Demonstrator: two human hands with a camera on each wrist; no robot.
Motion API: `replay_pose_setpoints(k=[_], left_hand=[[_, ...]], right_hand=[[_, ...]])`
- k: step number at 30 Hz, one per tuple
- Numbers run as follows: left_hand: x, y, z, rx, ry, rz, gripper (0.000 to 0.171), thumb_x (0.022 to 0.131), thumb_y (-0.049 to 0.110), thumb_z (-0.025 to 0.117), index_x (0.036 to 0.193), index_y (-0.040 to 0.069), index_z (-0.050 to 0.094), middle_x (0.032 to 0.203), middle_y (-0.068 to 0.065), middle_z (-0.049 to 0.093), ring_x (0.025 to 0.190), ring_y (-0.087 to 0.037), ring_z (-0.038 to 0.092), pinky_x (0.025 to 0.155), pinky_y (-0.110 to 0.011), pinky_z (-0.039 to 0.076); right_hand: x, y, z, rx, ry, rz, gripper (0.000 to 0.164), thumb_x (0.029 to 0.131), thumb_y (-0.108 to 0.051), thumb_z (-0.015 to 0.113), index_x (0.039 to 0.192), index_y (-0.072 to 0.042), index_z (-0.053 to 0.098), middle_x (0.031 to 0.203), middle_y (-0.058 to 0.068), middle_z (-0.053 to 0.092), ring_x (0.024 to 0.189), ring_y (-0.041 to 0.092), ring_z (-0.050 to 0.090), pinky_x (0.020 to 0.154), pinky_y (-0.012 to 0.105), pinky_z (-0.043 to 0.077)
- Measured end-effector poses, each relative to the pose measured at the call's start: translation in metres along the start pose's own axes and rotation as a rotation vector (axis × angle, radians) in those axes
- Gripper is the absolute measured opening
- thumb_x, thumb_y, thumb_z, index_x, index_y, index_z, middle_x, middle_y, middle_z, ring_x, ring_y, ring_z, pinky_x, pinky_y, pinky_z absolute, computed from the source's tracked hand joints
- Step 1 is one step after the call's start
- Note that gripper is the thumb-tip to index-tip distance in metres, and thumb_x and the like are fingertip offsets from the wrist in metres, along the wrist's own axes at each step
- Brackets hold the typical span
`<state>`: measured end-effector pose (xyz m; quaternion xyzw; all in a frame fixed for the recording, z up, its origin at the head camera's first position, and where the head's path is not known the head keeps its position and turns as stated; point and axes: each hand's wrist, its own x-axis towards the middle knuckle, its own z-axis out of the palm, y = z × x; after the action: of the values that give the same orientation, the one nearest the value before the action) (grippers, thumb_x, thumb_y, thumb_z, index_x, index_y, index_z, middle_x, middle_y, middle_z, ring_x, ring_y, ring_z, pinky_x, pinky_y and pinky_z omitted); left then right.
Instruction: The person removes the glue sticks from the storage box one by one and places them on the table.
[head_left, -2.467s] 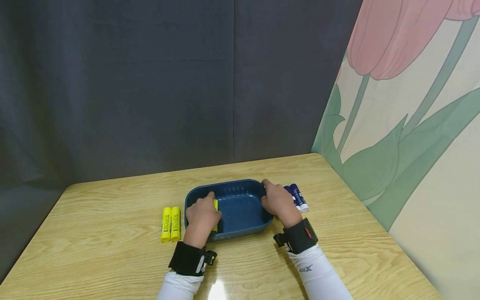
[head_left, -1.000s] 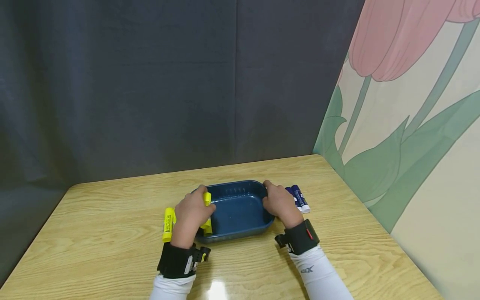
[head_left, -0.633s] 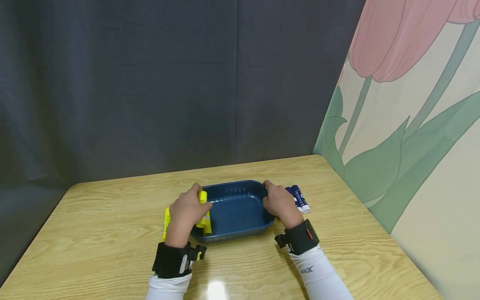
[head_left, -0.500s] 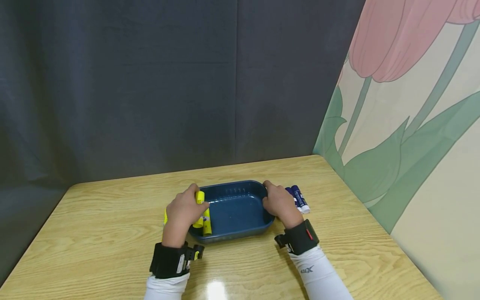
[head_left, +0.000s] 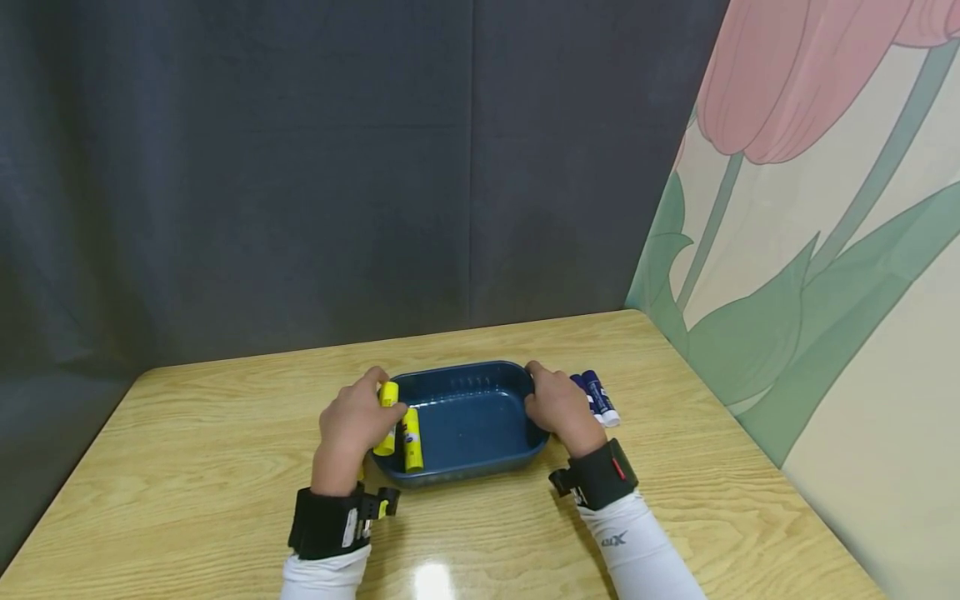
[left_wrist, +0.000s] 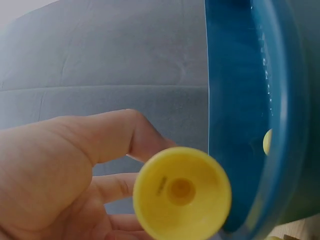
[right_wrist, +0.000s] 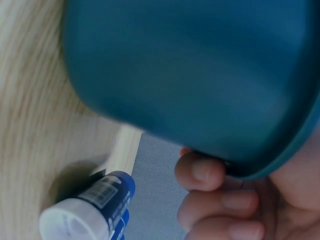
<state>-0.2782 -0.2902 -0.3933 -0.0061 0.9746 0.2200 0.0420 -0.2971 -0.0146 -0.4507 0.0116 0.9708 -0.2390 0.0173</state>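
My left hand (head_left: 351, 421) pinches a yellow glue stick (head_left: 389, 394) between thumb and fingers, over the left end of a dark blue dish (head_left: 476, 421). In the left wrist view the round end of that glue stick (left_wrist: 182, 195) faces the camera beside the dish wall (left_wrist: 235, 75). Inside the dish, near its left end, lies another yellow glue stick (head_left: 412, 442). My right hand (head_left: 562, 406) grips the dish's right rim; the right wrist view shows its fingers (right_wrist: 220, 200) curled under the rim. A yellow sliver (head_left: 361, 472) shows beside my left wrist, mostly hidden.
Two dark blue glue sticks with white ends lie right of the dish, the outer blue stick (head_left: 600, 398) in fuller view. The wooden table (head_left: 225, 467) meets a dark grey curtain (head_left: 315, 183) at the back and a flower-painted wall (head_left: 825, 292) on the right.
My left hand has lifted a yellow glue stick and moved left with it to the dish's left end, uncovering the one in the dish. My right hand keeps its grip on the rim.
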Motion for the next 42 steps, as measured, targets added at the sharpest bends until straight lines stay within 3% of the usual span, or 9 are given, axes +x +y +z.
replay_pose_setpoints(k=[12,42], left_hand=[[-0.001,-0.009,-0.007,-0.028,0.004,-0.03,0.055,0.091,0.031,0.067,0.138,0.01,0.049,0.102,-0.015,0.066,0.078,-0.027,0.059,0.067,-0.039,0.048],[-0.006,-0.027,-0.025,-0.045,-0.033,-0.081,0.057,0.094,0.032,0.06,0.144,0.009,0.043,0.122,-0.025,0.061,0.092,-0.035,0.057,0.074,-0.046,0.048]], right_hand=[[-0.002,-0.001,-0.003,0.005,-0.008,0.005,0.054,0.092,-0.009,0.057,0.145,-0.006,0.049,0.13,0.024,0.061,0.094,0.031,0.059,0.076,0.045,0.054],[-0.002,0.002,-0.004,-0.004,0.006,-0.015,0.052,0.091,-0.009,0.058,0.143,-0.006,0.051,0.126,0.023,0.063,0.091,0.031,0.06,0.071,0.044,0.054]])
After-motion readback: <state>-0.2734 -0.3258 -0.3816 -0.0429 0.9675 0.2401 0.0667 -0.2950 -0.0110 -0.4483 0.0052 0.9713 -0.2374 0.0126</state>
